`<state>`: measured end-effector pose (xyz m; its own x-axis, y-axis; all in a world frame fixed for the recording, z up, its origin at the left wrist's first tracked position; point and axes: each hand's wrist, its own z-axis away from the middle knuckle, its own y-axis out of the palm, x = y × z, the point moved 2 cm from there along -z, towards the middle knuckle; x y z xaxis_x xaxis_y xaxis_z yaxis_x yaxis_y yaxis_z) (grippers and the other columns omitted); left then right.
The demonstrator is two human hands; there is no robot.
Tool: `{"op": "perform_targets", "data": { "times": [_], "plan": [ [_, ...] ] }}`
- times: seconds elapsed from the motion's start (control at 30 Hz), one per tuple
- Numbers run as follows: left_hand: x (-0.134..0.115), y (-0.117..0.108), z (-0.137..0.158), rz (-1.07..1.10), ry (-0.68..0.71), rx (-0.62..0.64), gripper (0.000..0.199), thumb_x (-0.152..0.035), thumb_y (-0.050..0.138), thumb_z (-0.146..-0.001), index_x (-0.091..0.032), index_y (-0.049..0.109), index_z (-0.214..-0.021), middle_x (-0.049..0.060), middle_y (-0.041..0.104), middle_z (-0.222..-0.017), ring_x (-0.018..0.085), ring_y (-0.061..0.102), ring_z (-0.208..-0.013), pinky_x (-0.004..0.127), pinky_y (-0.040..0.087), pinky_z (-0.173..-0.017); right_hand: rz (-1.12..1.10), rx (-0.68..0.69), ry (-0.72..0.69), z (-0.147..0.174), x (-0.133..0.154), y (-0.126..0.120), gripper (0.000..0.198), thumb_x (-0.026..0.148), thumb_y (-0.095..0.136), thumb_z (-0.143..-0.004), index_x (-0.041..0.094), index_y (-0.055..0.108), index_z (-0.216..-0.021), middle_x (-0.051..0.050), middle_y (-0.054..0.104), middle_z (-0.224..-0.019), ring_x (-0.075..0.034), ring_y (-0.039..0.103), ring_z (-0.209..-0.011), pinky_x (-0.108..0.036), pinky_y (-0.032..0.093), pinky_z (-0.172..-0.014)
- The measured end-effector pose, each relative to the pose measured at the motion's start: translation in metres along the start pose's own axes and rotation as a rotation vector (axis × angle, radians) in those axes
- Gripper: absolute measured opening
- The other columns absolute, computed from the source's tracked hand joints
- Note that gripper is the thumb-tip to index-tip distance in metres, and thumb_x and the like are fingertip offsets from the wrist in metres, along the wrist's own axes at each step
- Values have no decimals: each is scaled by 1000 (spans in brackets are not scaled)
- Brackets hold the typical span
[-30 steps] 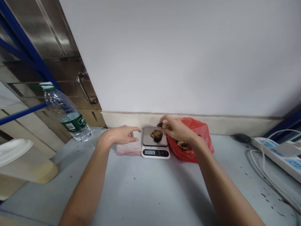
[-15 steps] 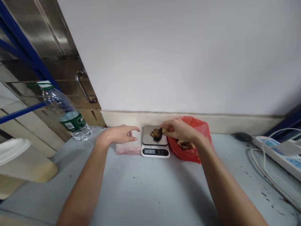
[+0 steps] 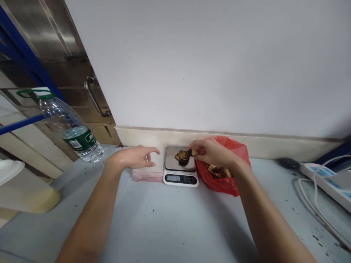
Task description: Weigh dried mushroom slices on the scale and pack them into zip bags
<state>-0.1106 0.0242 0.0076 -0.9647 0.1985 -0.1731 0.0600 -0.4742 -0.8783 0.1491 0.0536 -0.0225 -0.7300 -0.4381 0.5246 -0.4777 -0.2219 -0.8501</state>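
Note:
On the plate of a white digital kitchen scale (image 3: 171,166) lie dried brown slices (image 3: 181,156) with dark edges; their exact kind is unclear. The display seems to read 76 or 7.6. My right hand (image 3: 210,151) pinches another dried slice (image 3: 194,152) at the plate's right edge, against the pile. Beneath that wrist, a red plastic bag (image 3: 231,146) stands open with more of the slices inside. My left hand (image 3: 138,157) hovers left of the scale, thumb and fingers apart, holding nothing. Under it lies a stack of clear plastic bags (image 3: 146,175) with pinkish edges.
A large water bottle (image 3: 79,138) and a whitish plastic container (image 3: 27,190) stand at the left. A white power strip (image 3: 329,182) with cables (image 3: 309,201) lies at the right, near a dark rounded object (image 3: 287,163). A white wall (image 3: 208,73) rises behind.
The view has shifted slightly. My right hand still pinches the slice at the scale's edge, and my left hand stays open beside it. The display reading looks the same.

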Motion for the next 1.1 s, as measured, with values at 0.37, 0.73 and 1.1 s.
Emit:
{"op": "perform_targets", "data": {
  "times": [0.37,0.73,1.1],
  "plan": [
    [3,4,-9,-91,18,8,42,-27,56,-86,-26,66,-127,8,72,-120,23,70,-102,28,50,-81,13,-70,-56,3,-7,0,24,13,62,-78,24,73,-96,0,72,-78,-18,64,-72,-28,48,-66],
    [-5,5,-10,-69,-9,28,46,-23,56,-82,-24,67,-126,9,71,-121,24,69,-98,29,49,-78,4,4,-109,-19,2,26,21,15,62,-89,19,80,-98,-8,82,-102,-22,71,-91,-30,51,-84],
    [5,6,-16,-83,19,20,38,-22,59,-76,-24,73,-112,6,75,-107,23,70,-93,26,48,-70,-43,-242,-58,0,0,-10,15,25,61,-86,21,73,-77,-4,79,-78,-19,68,-70,-30,52,-66]
  ]
}}
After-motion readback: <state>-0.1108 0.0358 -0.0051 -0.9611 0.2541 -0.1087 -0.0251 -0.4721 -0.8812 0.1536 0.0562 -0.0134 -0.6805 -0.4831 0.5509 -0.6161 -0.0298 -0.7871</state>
